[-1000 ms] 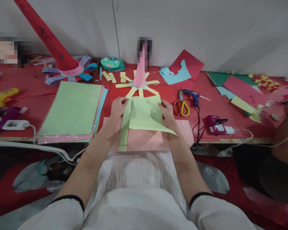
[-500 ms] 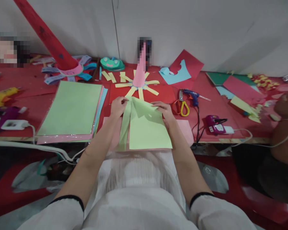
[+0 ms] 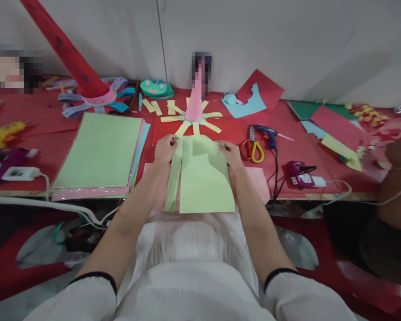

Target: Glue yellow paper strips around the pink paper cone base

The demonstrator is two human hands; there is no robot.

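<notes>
A light green sheet [image 3: 205,183] hangs over the table's front edge between my hands, its upper part curved. My left hand [image 3: 166,148] pinches the top left corner, where a narrow green strip [image 3: 174,183] runs down along the sheet's left side. At the sheet's upper right, my right hand [image 3: 230,154] grips its edge, the fingertips partly hidden by the paper. A pink sheet [image 3: 259,183] lies beneath. Just beyond stands a pink paper cone [image 3: 194,104] with pale yellow strips fanned around its base on a red sheet [image 3: 230,130].
Green sheets in a clear sleeve [image 3: 100,151] lie at left. Yellow-handled scissors [image 3: 257,150] and a blue glue gun [image 3: 270,135] with a black cable are right of my right hand. A purple power adapter [image 3: 299,174] sits further right, near another person's arm [image 3: 396,187].
The green sheet's top has bowed upward into a curve and its lower edge has dropped slightly, shifting a little left. My right hand has moved slightly; my left hand is nearly still.
</notes>
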